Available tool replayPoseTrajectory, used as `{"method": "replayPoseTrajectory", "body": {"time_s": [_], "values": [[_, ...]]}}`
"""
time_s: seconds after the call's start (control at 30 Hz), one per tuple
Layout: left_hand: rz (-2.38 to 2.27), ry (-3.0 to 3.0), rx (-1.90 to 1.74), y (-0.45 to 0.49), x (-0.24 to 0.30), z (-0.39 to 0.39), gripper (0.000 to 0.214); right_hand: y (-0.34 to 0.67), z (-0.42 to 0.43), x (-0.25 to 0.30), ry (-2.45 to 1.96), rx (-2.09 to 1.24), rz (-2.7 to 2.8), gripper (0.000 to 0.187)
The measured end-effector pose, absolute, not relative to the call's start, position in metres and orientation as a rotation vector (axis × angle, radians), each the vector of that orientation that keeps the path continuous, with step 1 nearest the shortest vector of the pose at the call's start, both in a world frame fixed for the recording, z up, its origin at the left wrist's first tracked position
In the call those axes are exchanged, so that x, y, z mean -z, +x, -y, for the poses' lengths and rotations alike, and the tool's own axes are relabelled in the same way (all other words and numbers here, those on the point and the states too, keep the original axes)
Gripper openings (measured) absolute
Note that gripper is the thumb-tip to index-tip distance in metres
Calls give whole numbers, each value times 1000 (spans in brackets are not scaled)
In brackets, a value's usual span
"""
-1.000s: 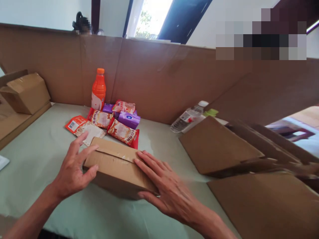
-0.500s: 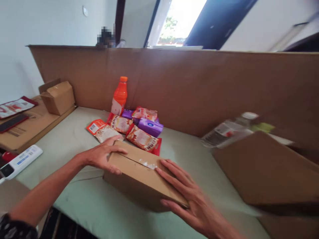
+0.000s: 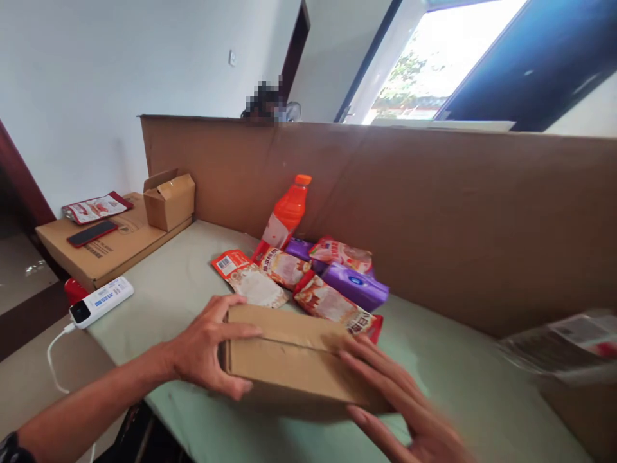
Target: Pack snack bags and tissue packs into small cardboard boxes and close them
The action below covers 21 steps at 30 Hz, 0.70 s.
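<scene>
A closed cardboard box (image 3: 299,363) lies on the pale green table between my hands, a seam running along its top. My left hand (image 3: 207,344) grips its left end, with the fingers over the top edge and the thumb on the front. At the right end, my right hand (image 3: 398,392) has its fingers on the top and its thumb low by the front edge; it is slightly blurred. Just behind the box are red-and-white snack packets (image 3: 250,280), purple tissue packs (image 3: 357,286) and an orange bottle (image 3: 288,209), which leans.
A flat carton (image 3: 108,257) at left bears a small open box (image 3: 169,200), a dark phone (image 3: 92,233) and a packet (image 3: 96,207). A white device (image 3: 103,302) with a cable lies near the table edge. A cardboard wall (image 3: 434,212) stands behind; clear plastic (image 3: 563,347) is at right.
The view has swung left, so the things on the table appear farther right. The white torn patch on the box's top no longer shows. Both hands stay at the box's ends.
</scene>
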<state>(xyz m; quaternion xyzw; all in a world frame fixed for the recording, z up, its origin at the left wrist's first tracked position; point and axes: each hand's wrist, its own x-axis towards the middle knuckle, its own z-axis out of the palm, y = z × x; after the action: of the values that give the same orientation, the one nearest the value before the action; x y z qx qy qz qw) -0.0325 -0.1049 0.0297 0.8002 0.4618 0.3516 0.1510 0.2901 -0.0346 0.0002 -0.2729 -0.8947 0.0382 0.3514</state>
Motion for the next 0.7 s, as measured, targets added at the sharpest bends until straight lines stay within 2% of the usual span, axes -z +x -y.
{"method": "replayPoseTrajectory", "body": {"time_s": [0.13, 0.23, 0.3, 0.37, 0.5, 0.7], "values": [[-1756, 2328, -1039, -94, -72, 124, 66, 236, 17, -3, -757, -212, 2070, 47], [-2167, 2202, -1130, -160, -99, 137, 55, 209, 4, 20, -792, -370, 1954, 31], [-2467, 2051, -1252, -207, -108, 140, 52, 198, -2, 45, -844, -466, 1930, 30], [-2686, 1901, -1364, -250, -108, 137, 52, 191, -4, 72, -892, -540, 1952, 33], [-2828, 1708, -1434, -311, -90, 112, 53, 188, -1, 116, -915, -573, 2051, 32], [-2869, 1580, -1354, -346, -58, 60, 49, 194, -3, 136, -935, -443, 2160, 30]]}}
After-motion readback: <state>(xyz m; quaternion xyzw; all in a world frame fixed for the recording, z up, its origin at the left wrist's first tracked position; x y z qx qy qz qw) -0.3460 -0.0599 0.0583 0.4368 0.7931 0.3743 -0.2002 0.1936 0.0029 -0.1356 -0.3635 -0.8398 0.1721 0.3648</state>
